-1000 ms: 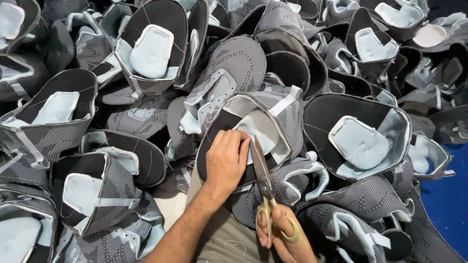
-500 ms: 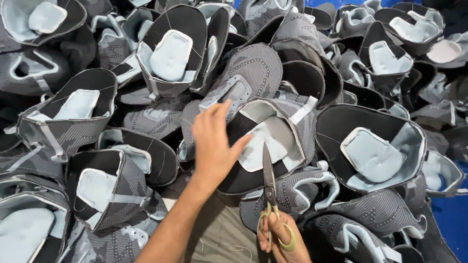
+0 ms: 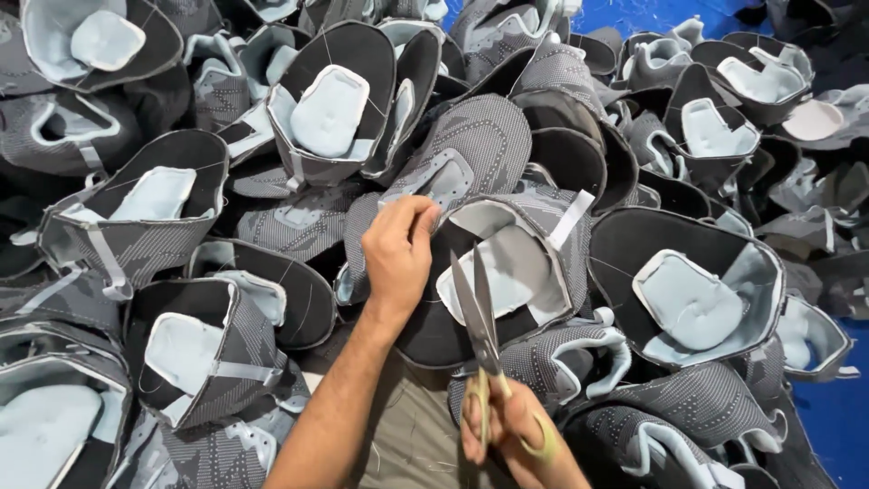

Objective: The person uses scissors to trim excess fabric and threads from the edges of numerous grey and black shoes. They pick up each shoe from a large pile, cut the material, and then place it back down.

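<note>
My left hand [image 3: 398,249] rests with curled fingers on the rim of a grey knitted shoe upper [image 3: 507,272] with a pale blue lining, which lies bottom-up in front of me. My right hand [image 3: 511,435] holds a pair of scissors [image 3: 478,326] by yellow handles. The blades point up and stand slightly apart, just to the right of my left hand and over the same shoe upper.
Several more grey and black shoe uppers with pale blue insoles are heaped all around, such as one at the right [image 3: 692,290] and one at the far middle [image 3: 330,113]. Blue floor [image 3: 837,417] shows at the right edge and top.
My left hand lifted off the shoe upper with fingers spread, then came back down and curled onto its rim. The scissors moved up closer to that hand.
</note>
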